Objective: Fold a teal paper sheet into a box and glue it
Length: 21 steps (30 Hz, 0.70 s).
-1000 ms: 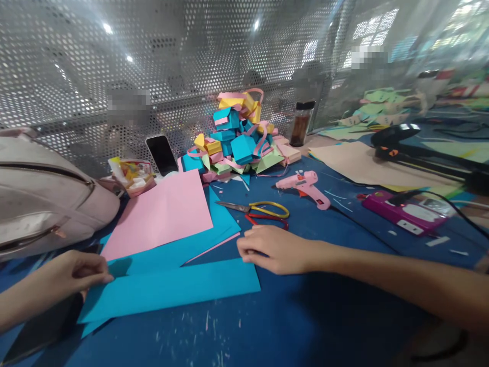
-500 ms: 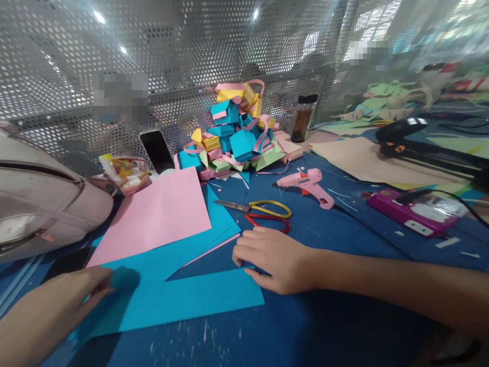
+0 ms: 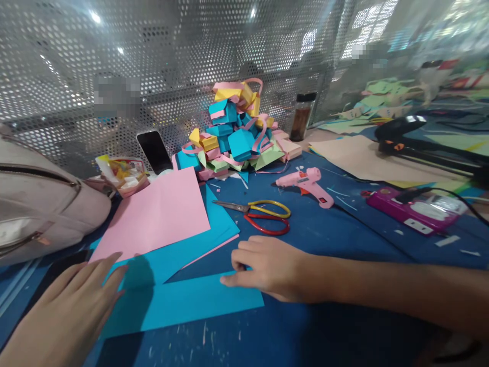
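A long blue paper strip (image 3: 191, 299) lies across the front of the table, its left part overlapping or joined to a larger blue sheet (image 3: 217, 224); I cannot tell which. My left hand (image 3: 82, 290) is spread over the strip's left end, holding nothing. At the strip's right end rests my right hand (image 3: 263, 267), thumb stretched along the paper and fingers loosely curled apart from it. A pink sheet (image 3: 160, 211) covers much of the larger blue sheet. Scissors with yellow and red handles (image 3: 267, 210) lie just beyond my right hand, blades apart and pointing left.
A pink glue gun (image 3: 305, 183) and a purple power strip (image 3: 414, 211) lie to the right. Folded coloured paper boxes (image 3: 240, 142) are heaped at the back beside a lidded jar (image 3: 301, 117). A phone (image 3: 155, 152) leans behind the pink sheet; a pale bag (image 3: 46, 204) stands left.
My left hand has moved slightly right and its fingers have spread over the blue paper. My right hand has shifted a little nearer me, its thumb now reaching further left onto the strip.
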Tool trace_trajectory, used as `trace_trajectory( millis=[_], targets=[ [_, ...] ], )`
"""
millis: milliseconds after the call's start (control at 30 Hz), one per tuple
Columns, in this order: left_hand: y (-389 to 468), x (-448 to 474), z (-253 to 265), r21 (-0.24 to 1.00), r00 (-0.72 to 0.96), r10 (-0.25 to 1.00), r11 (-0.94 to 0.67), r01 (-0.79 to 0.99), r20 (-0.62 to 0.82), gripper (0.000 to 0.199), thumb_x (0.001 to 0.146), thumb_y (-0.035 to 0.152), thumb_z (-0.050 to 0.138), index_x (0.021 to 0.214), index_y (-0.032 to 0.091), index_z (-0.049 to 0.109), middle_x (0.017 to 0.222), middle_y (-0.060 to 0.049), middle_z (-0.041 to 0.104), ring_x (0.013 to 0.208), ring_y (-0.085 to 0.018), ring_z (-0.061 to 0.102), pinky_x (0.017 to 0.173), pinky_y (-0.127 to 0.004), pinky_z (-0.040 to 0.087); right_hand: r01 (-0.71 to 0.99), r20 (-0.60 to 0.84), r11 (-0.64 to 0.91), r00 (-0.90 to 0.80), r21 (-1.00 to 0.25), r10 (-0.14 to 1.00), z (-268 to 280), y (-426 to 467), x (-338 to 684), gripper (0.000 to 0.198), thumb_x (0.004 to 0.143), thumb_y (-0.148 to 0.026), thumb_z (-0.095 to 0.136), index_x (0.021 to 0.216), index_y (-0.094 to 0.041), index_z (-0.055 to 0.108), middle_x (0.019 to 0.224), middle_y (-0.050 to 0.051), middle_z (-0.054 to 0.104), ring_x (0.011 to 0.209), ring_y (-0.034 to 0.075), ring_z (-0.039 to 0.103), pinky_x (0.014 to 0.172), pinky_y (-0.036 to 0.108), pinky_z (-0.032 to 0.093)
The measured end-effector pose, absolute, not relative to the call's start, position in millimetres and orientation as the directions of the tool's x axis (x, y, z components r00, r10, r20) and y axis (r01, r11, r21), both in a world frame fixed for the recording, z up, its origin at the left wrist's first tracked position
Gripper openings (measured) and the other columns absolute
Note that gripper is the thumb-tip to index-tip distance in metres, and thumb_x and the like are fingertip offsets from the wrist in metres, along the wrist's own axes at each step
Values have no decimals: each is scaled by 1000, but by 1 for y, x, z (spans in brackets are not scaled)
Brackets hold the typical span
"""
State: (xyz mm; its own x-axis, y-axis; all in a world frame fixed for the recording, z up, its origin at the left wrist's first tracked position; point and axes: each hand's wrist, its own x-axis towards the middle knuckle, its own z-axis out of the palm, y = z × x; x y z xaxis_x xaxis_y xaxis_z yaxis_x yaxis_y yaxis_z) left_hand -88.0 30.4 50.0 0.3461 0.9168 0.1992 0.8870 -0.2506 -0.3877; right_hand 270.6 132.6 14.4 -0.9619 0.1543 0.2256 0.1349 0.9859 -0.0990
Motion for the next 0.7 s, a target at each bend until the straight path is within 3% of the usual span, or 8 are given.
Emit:
trace_trajectory(
  millis=[100, 167, 267, 433, 700],
  targets=[
    [25, -53, 42, -497, 625, 738, -454, 739, 255, 47, 88, 11, 36, 122, 21, 65, 134, -8, 62, 116, -31, 62, 102, -52, 42, 151, 215, 985, -963, -84, 166, 16, 132, 270, 44, 87, -6, 53, 129, -20, 58, 105, 8, 60, 85, 19, 48, 68, 33, 35],
    [20, -20, 37, -522, 753, 604, -567, 637, 262, 44, 93, 23, 40, 134, 19, 57, 140, -5, 57, 119, -24, 61, 99, -40, 48, 161, 219, 984, -960, -80, 175, 18, 131, 269, 39, 90, -8, 52, 126, -20, 61, 102, 8, 60, 82, 19, 48, 68, 33, 35],
    [15, 26, 32, -555, 857, 454, -660, 507, 243, 42, 100, 36, 35, 128, 18, 61, 133, -1, 63, 116, -18, 63, 83, -27, 57, 167, 229, 981, -955, -102, 187, 20, 130, 268, 34, 93, -11, 49, 123, -20, 63, 101, 7, 60, 81, 18, 48, 69, 32, 36],
    [14, 58, 23, -543, 868, 436, -681, 492, 238, 45, 104, 30, 27, 122, 16, 66, 126, -2, 67, 112, -17, 66, 83, -25, 57, 162, 224, 979, -957, -123, 186, 21, 130, 268, 34, 93, -14, 52, 125, -20, 62, 102, 7, 60, 85, 19, 48, 72, 33, 37],
    [11, 55, 12, -450, 822, 481, -687, 570, 307, 42, 103, 31, 32, 127, 14, 62, 130, -5, 65, 118, -17, 62, 91, -22, 55, 164, 237, 976, -952, -142, 194, 20, 129, 270, 34, 92, -13, 54, 125, -20, 62, 103, 6, 59, 86, 18, 49, 75, 34, 39]
  ],
)
